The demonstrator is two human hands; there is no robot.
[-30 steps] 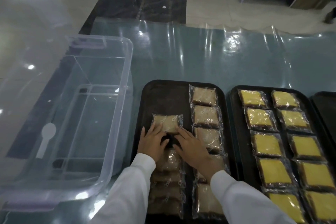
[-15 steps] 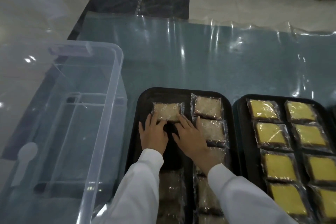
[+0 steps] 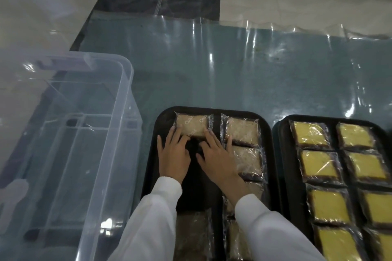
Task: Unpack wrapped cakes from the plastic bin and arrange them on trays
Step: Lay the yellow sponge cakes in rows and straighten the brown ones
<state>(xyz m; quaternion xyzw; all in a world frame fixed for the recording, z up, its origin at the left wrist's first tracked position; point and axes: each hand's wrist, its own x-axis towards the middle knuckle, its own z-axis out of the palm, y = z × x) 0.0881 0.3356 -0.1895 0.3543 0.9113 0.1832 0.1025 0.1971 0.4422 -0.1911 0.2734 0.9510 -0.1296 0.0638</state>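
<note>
We judge the unpacking nearly finished: the clear plastic bin [image 3: 70,154] on our left shows no cakes inside, the right tray [image 3: 282,154] is filled with yellow wrapped cakes [image 3: 318,165], and the left tray [image 3: 152,154] has its right column full, with bare space left in the middle of its left column. Our left hand [image 3: 174,154] and right hand [image 3: 216,159] lie flat with fingers straight and spread, grasping nothing; their fingertips press the near edge of the pale wrapped cake [image 3: 192,126] sitting at the far left corner of the left tray. The right hand's outer fingers also touch the neighbouring cake [image 3: 244,131].
</note>
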